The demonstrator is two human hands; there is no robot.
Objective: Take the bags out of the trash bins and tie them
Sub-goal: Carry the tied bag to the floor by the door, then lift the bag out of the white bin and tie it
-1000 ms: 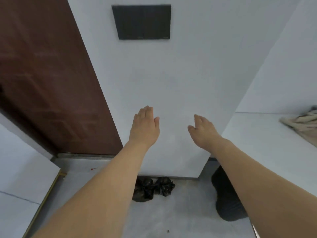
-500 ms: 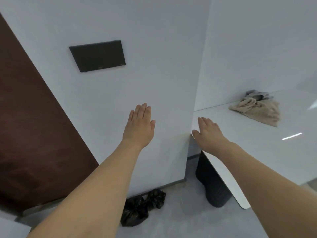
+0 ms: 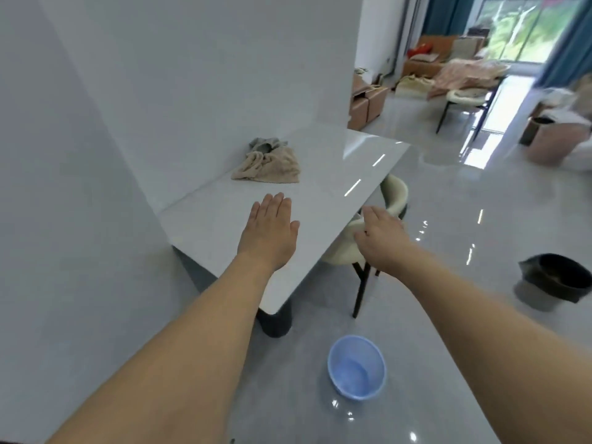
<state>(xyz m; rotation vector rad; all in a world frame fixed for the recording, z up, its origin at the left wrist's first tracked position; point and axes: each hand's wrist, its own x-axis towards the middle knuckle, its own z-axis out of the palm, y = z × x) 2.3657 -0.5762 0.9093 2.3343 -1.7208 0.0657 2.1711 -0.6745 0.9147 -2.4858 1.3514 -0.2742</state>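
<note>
A light blue trash bin [image 3: 356,366] stands on the floor below my arms, with no bag showing inside it. A second bin lined with a black bag [image 3: 557,277] stands at the right on the floor. A pink bin [image 3: 551,142] with a dark bin beside it is farther back right. My left hand [image 3: 269,232] is held out flat, fingers straight, over the white table. My right hand [image 3: 381,235] is held out with relaxed fingers over the table's edge. Both hands hold nothing.
A white table [image 3: 320,187] juts from the white wall, with a beige cloth [image 3: 269,163] on it and a cream chair [image 3: 390,200] tucked under. The glossy grey floor runs right; boxes, a chair and clutter fill the far room.
The view has swung right, away from the brown door and the tied black bags on the floor. The table, the blue bin and the far room have come into view. Both hands stay outstretched and empty.
</note>
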